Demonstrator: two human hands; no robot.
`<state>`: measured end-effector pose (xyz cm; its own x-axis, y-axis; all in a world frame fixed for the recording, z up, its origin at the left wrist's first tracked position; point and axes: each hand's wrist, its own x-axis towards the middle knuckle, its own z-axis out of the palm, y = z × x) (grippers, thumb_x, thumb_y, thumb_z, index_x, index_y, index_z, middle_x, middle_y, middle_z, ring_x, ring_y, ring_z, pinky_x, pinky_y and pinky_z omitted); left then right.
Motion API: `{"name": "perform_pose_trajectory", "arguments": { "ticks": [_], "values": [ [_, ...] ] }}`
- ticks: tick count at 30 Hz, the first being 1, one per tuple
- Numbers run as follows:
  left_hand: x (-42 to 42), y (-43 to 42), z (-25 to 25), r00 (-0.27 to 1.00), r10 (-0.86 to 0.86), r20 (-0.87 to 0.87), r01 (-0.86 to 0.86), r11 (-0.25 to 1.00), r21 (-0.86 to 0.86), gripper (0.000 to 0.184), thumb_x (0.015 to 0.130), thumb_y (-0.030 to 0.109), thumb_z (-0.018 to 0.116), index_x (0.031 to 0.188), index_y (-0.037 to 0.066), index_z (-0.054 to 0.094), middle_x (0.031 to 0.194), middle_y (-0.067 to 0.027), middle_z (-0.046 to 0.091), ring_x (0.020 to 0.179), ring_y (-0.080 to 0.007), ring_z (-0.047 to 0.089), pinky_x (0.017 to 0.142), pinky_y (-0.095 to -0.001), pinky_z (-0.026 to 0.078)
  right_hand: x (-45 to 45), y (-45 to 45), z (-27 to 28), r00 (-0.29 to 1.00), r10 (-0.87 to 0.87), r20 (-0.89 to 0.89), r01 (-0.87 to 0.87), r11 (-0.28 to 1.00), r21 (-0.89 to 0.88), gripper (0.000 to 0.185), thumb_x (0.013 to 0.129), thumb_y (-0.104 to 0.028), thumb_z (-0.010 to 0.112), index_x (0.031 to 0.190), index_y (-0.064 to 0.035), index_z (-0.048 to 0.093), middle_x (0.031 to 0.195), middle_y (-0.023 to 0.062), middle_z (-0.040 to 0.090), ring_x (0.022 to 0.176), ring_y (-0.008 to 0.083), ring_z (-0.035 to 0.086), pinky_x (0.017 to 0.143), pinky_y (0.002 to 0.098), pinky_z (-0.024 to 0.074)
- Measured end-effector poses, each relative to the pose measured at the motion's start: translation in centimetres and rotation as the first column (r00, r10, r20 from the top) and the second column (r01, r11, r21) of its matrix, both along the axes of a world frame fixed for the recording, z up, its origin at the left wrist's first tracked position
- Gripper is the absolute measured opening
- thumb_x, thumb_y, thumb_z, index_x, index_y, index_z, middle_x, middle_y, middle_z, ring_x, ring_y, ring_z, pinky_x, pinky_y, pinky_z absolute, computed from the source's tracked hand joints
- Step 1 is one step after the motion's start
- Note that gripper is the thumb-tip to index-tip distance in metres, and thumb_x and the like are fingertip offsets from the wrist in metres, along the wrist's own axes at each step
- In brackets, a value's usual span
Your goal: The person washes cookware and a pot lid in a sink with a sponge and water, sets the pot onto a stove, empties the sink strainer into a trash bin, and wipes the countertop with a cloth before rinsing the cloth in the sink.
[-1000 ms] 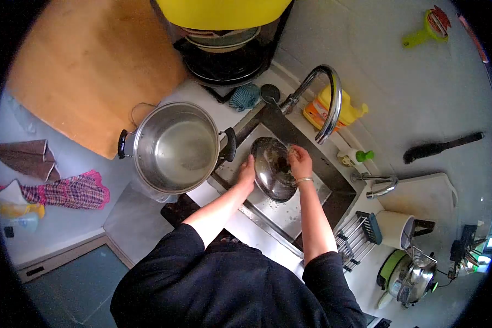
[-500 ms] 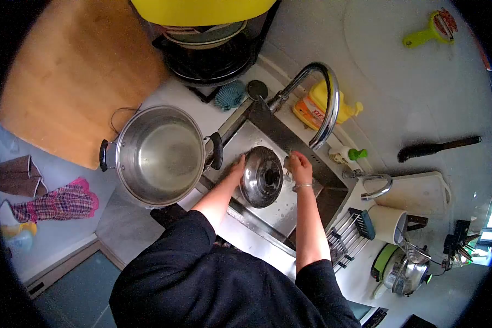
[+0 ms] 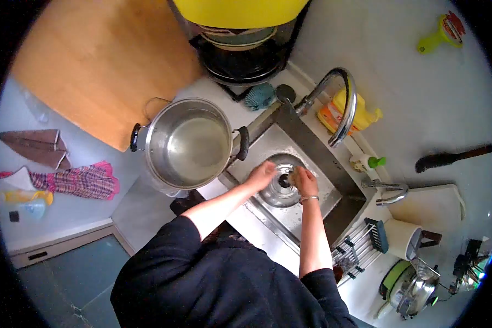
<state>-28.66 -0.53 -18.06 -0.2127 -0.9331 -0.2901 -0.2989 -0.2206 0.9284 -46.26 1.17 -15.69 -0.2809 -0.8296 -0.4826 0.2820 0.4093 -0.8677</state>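
A round metal lid [image 3: 282, 200] with a black knob lies in the stainless steel sink [image 3: 327, 188]. My left hand [image 3: 263, 175] is over the lid's left side; its fingers are blurred, and whether they touch the rim is unclear. Above the lid's right side, my right hand [image 3: 305, 181] is closed around a small brownish, scrubber-like thing, mostly covered by the fingers. To the left of the sink, a large steel pot [image 3: 159, 164] with black side handles contains cloudy liquid.
A curved faucet [image 3: 351, 109] arches over the sink's back edge. Behind it stands a yellow bottle [image 3: 361, 115], with a green-capped bottle [image 3: 366, 162] nearby. A metal dish rack [image 3: 361, 252] sits to the right. The stove [image 3: 246, 60] is at the back.
The lid, earlier tilted up between my hands, now lies lower and flatter in the sink. My left hand has come off its edge and my right hand has moved over it.
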Motion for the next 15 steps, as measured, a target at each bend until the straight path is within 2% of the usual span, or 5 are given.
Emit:
{"name": "perform_pose_trajectory", "arguments": {
  "ticks": [2,5,8,13,15],
  "values": [
    [2.0,2.6,4.4,0.989,-0.142,-0.044,0.143,0.989,0.022,0.03,0.079,0.019,0.058,0.105,0.005,0.052,0.094,-0.0052,0.059,0.071,-0.0121,0.054,0.068,-0.0269,0.045,1.3,-0.1,-0.6,1.0,0.024,-0.013,-0.024,1.0,-0.017,0.024,0.083,-0.025,0.057,0.091,-0.0026,0.061,0.072,0.0006,0.057,0.061,0.009,0.052,0.053,0.0222,0.0417],
    [4.3,4.8,5.5,0.994,-0.11,0.002,0.109,0.992,0.068,0.03,0.078,0.016,0.06,0.105,0.005,0.052,0.094,-0.0039,0.058,0.069,-0.0098,0.052,0.067,-0.0254,0.044,2.2,-0.6,-2.7,0.977,0.17,-0.128,-0.171,0.985,0.005,0.023,0.083,-0.024,0.056,0.091,-0.0031,0.061,0.085,0.0026,0.061,0.075,0.012,0.056,0.067,0.0248,0.0457],
    [4.9,4.6,3.2,1.0,-0.023,-0.007,0.023,0.998,0.054,0.031,0.079,0.018,0.059,0.106,0.004,0.052,0.094,-0.0075,0.059,0.074,-0.0136,0.056,0.068,-0.0277,0.046,3.3,-0.8,-3.5,0.997,0.033,0.065,-0.035,0.999,0.036,0.025,0.083,-0.026,0.056,0.093,-0.0041,0.061,0.086,0.0027,0.06,0.075,0.0124,0.057,0.066,0.0244,0.0457],
    [3.4,2.3,4.3,0.981,-0.023,-0.194,0.061,0.979,0.196,0.027,0.085,0.019,0.052,0.108,0.006,0.05,0.096,-0.0047,0.057,0.078,-0.0121,0.055,0.066,-0.0254,0.044,3.1,-1.0,-0.6,0.984,-0.038,0.175,0.043,0.999,-0.025,0.029,0.084,-0.028,0.055,0.097,-0.0015,0.059,0.084,0.0025,0.059,0.072,0.0111,0.054,0.062,0.0243,0.0444],
    [2.6,1.7,5.0,0.969,0.01,-0.245,0.057,0.963,0.265,0.024,0.088,0.018,0.046,0.109,0.007,0.049,0.097,-0.0032,0.055,0.079,-0.0111,0.055,0.065,-0.0233,0.043,2.2,-0.9,0.8,0.992,-0.036,0.123,0.037,0.999,-0.012,0.029,0.084,-0.027,0.054,0.097,-0.0014,0.059,0.084,0.0027,0.059,0.072,0.0113,0.054,0.062,0.0241,0.0443]
  ]
}}
